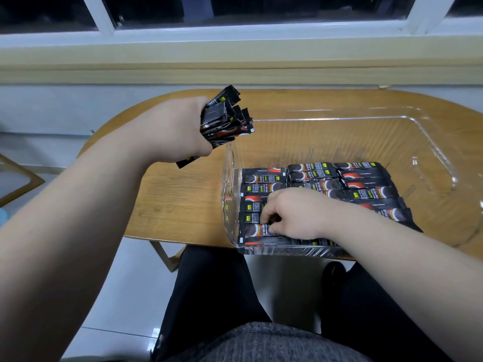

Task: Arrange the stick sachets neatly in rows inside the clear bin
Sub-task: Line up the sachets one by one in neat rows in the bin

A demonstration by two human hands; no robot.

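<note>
A clear plastic bin (pixel 423 142) stands on a wooden table (pixel 183 194). Black stick sachets (pixel 366 184) with red and white print lie flat in three rows on the near half of its floor. My right hand (pixel 295 215) is inside the bin over the left row, fingers curled down, and pinches a sachet (pixel 257 228) near the front. My left hand (pixel 183 131) is raised left of the bin and grips a bundle of several sachets (pixel 224 121) whose ends fan out above and below the fist.
The far half of the bin floor is bare. The oval table ends just in front of my knees; a window sill and wall run behind it. A wooden chair part (pixel 21 184) shows at the far left over a white tiled floor.
</note>
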